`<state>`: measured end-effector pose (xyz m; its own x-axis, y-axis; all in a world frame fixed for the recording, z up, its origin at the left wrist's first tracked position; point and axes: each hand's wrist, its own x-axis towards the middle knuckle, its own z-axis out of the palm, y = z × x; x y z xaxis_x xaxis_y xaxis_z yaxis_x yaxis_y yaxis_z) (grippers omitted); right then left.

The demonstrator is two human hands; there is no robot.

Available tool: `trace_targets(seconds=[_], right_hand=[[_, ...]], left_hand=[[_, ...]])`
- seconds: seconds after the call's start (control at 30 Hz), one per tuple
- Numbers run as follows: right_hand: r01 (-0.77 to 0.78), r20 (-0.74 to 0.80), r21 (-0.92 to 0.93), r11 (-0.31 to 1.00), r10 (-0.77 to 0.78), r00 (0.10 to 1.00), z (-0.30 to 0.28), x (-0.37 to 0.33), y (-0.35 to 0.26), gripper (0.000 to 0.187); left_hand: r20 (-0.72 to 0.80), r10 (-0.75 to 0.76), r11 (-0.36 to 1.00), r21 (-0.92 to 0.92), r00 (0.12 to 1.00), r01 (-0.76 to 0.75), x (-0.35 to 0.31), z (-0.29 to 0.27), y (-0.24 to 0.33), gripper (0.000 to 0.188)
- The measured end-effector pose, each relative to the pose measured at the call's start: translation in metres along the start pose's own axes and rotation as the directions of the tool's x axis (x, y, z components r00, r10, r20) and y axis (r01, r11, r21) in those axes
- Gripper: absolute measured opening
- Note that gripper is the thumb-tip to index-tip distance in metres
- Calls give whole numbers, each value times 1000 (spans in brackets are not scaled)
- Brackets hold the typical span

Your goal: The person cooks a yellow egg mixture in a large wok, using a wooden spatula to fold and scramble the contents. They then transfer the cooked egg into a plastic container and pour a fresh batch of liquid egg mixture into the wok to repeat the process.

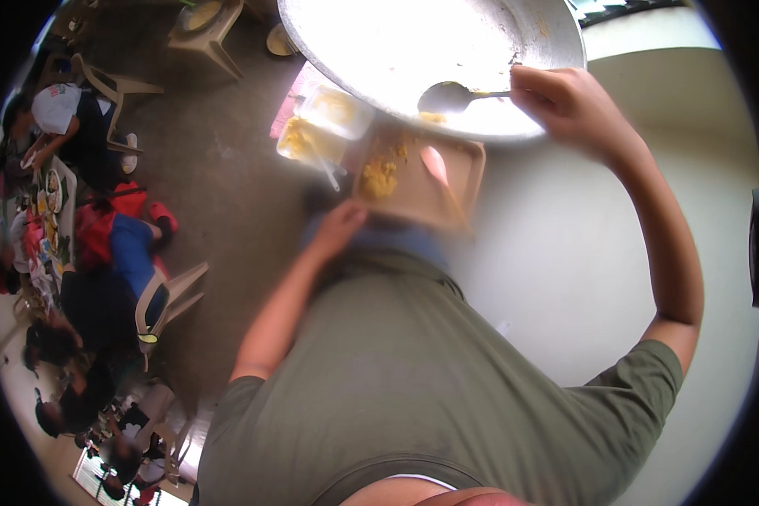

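My right hand [565, 105] is closed round the handle of a metal serving spoon [449, 98]. The spoon's bowl lies inside a large, shallow metal pan [557, 51], near its near rim, with a bit of yellow food by it. Below that rim is a brown tray [413, 198] carrying a clump of yellow food [381, 175] and a pale pink spatula [435, 167] with a wooden-looking handle. At the tray's near left corner, my left hand [344, 223] has its fingers curled against the edge; the fingertips are partly hidden.
Left of the tray sit a white container of yellow food [308, 142] and a clear plastic container [337, 111]. A pale wall [557, 228] rises close on my right. Farther left, several people sit near a laden table [65, 198] and plastic chairs [177, 299].
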<state>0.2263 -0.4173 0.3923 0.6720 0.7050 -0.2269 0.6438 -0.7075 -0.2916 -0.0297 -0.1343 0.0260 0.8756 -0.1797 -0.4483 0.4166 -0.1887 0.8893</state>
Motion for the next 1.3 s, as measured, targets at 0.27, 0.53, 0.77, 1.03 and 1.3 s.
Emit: trace_targets(seconds=[0.27, 0.53, 0.77, 1.03, 1.3], right_hand=[[-358, -361, 329, 874, 466, 808, 38, -121, -64, 19], [-585, -472, 522, 621, 781, 409, 343, -99, -66, 19], [-825, -532, 203, 527, 767, 358, 532, -41, -27, 20], [-640, -617, 492, 591, 755, 223, 300, -133, -77, 13], [-742, -696, -235, 628, 425, 579, 58, -59, -35, 5]], left_hand=[[186, -44, 987, 161, 982, 14, -15, -26, -10, 21], [262, -158, 954, 291, 952, 78, -56, -97, -18, 21], [260, -196, 927, 364, 946, 92, -75, -138, -50, 21], [272, -85, 972, 236, 958, 20, -56, -117, -53, 21], [210, -24, 993, 116, 977, -1, -55, -116, -23, 22]])
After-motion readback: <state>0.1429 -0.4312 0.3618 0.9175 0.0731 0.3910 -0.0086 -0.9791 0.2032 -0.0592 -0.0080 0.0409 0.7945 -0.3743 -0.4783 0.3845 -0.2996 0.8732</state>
